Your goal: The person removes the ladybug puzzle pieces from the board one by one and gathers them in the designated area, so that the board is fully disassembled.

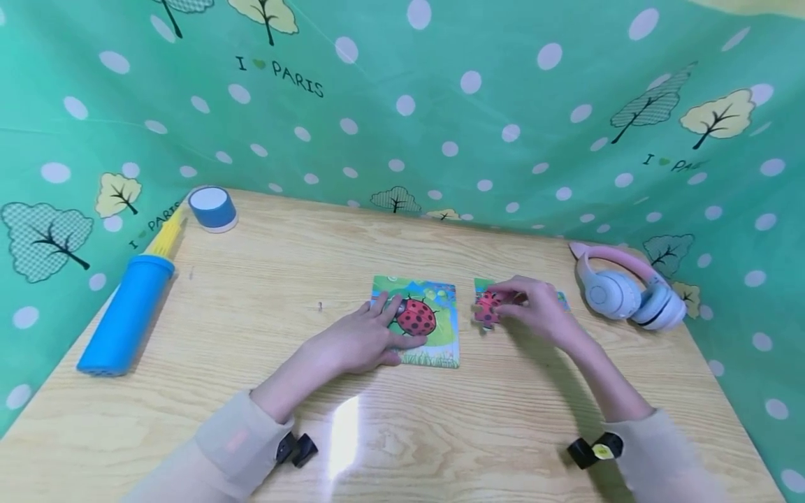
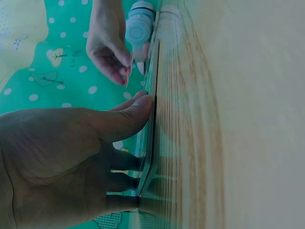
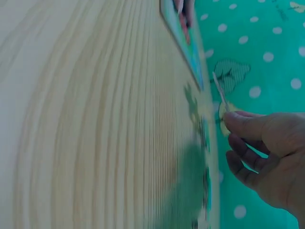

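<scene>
A square puzzle board (image 1: 444, 347) with a red ladybug picture lies flat on the wooden table in the head view. My left hand (image 1: 360, 341) rests on its left part, fingers spread and fairly straight over the picture. To the right of the board, my right hand (image 1: 542, 307) pinches a jigsaw piece (image 1: 486, 311) showing part of a red, black-spotted ladybug. Seen edge-on in the right wrist view, the piece (image 3: 219, 89) stands up from between thumb and fingers, above the table. More puzzle pieces (image 1: 562, 301) show behind the right hand, mostly hidden by it.
Headphones (image 1: 619, 290) with a pink band lie at the right edge of the table. A blue hand pump (image 1: 128, 314) with a yellow nozzle lies at the left, near a blue and white round container (image 1: 212, 207). A green dotted curtain (image 1: 402, 133) hangs behind the table.
</scene>
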Available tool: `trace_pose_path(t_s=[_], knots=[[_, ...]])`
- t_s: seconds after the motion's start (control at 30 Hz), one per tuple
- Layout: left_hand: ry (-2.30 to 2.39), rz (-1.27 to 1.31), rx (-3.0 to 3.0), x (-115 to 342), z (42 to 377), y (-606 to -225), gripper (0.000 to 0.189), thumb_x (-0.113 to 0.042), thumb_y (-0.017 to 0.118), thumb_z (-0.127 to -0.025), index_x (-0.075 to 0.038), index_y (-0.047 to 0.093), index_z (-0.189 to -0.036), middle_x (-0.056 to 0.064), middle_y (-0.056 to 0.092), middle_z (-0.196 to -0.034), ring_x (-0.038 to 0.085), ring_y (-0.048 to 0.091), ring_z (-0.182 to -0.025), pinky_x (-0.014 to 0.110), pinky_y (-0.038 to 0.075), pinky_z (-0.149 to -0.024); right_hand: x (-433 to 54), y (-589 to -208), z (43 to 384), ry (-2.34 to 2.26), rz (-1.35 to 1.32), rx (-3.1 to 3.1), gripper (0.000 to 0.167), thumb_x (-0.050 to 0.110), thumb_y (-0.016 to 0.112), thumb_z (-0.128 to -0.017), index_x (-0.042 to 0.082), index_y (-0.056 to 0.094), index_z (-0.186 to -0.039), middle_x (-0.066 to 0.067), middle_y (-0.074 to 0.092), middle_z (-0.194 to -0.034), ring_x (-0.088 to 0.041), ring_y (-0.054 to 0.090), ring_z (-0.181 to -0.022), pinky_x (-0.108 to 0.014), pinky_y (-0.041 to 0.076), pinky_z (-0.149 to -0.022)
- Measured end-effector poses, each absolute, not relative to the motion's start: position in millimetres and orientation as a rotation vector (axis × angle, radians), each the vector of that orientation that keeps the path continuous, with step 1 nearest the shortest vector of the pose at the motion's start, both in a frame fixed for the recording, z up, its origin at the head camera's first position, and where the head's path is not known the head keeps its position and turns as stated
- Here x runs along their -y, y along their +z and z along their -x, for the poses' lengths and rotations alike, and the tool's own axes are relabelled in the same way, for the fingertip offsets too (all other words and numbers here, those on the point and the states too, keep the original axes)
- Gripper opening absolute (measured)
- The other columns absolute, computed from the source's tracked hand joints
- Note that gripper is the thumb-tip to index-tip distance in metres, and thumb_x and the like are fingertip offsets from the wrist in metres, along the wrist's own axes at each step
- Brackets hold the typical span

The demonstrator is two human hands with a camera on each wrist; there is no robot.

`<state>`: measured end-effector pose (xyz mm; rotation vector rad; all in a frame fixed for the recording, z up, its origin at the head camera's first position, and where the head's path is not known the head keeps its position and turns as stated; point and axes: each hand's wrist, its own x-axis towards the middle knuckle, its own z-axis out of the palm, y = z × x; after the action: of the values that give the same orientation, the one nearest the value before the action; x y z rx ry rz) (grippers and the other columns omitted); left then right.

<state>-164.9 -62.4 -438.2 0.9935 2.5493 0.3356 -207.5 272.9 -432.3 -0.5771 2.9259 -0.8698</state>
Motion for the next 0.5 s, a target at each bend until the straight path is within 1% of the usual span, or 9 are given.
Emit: trace_pose_path(t_s=[0.03,0.17,0.23,0.27,0.33,0.43,0.5], knots=[[0.336,-0.992,-2.549,62,165,-438,0.050,-0.034,0.060,-0.103,-0.041,0.049,-0.152,0.026,0.009,-0.171,0.051,0.005,-0.158,0.061,0.019,-0.128,-280,-432,206,-0.844,0.597,-2.937,0.035,0.004,0.080,-0.087,0.007,0.076,-0.121,-0.008,0.077,-0.103,-0.021,0.071,-0.091,-0.029,0.060,-0.079],[0.333,-0.989,-2.547,61,165,-437,0.050,-0.034,0.060,-0.103,-0.041,0.049,-0.151,0.026,0.010,-0.171,0.051,0.005,-0.158,0.061,0.019,-0.129,-304,-429,201,-0.752,0.648,-2.970,0.034,0.007,0.080,-0.087,0.009,0.076,-0.121,-0.004,0.078,-0.101,-0.021,0.072,-0.092,-0.032,0.060,-0.080],[0.334,-0.987,-2.546,62,165,-436,0.050,-0.034,0.060,-0.103,-0.041,0.049,-0.151,0.026,0.010,-0.171,0.051,0.005,-0.158,0.061,0.019,-0.129,-315,-428,198,-0.714,0.650,-2.975,0.034,0.009,0.081,-0.087,0.010,0.076,-0.121,-0.002,0.077,-0.100,-0.021,0.071,-0.092,-0.030,0.059,-0.079],[0.333,-0.988,-2.545,62,165,-436,0.050,-0.034,0.060,-0.103,-0.041,0.049,-0.152,0.026,0.010,-0.171,0.051,0.005,-0.158,0.061,0.019,-0.128,-319,-428,197,-0.696,0.638,-2.976,0.034,0.009,0.081,-0.087,0.010,0.076,-0.121,-0.001,0.077,-0.100,-0.020,0.071,-0.092,-0.031,0.059,-0.079],[0.329,-0.990,-2.545,62,165,-436,0.050,-0.035,0.060,-0.103,-0.041,0.048,-0.152,0.027,0.010,-0.171,0.051,0.005,-0.158,0.061,0.019,-0.128,-327,-429,195,-0.657,0.609,-2.978,0.035,0.011,0.081,-0.087,0.011,0.076,-0.122,-0.001,0.077,-0.101,-0.020,0.071,-0.092,-0.028,0.058,-0.078],[0.319,-0.993,-2.548,61,165,-437,0.051,-0.035,0.060,-0.103,-0.041,0.048,-0.152,0.027,0.009,-0.171,0.052,0.005,-0.158,0.061,0.020,-0.128,-336,-431,193,-0.633,0.586,-2.982,0.036,0.009,0.082,-0.086,0.011,0.076,-0.121,-0.002,0.078,-0.102,-0.022,0.072,-0.093,-0.030,0.059,-0.078],[0.316,-0.994,-2.550,61,165,-437,0.051,-0.034,0.060,-0.103,-0.041,0.048,-0.152,0.027,0.010,-0.171,0.052,0.006,-0.158,0.061,0.020,-0.128,-339,-433,192,-0.625,0.573,-2.983,0.035,0.008,0.082,-0.086,0.010,0.077,-0.120,-0.003,0.078,-0.102,-0.023,0.072,-0.093,-0.029,0.059,-0.077]])
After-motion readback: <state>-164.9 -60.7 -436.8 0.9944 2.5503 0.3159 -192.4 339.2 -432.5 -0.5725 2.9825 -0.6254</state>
